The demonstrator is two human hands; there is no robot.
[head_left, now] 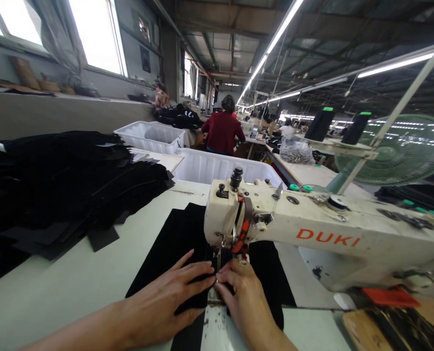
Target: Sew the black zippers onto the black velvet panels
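Observation:
A white sewing machine [282, 219] with orange lettering stands over pieces of black fabric [165, 248] on the pale table. My left hand [165, 297] lies flat on the fabric left of the needle, its fingers spread and the fingertips close to the presser foot. Just right of the needle, my right hand [246, 295] has its fingers bent and pinched together at the fabric's edge. The two hands' fingertips nearly meet in front of the presser foot. More black fabric shows beyond my right hand, and the machine head hides part of it.
A large pile of black fabric pieces [63, 185] covers the table's left side. White plastic bins [217, 165] stand behind the machine. Two dark thread cones [319, 126] and a green fan [392, 151] are at right. A co-worker in a dark red top [222, 131] sits ahead.

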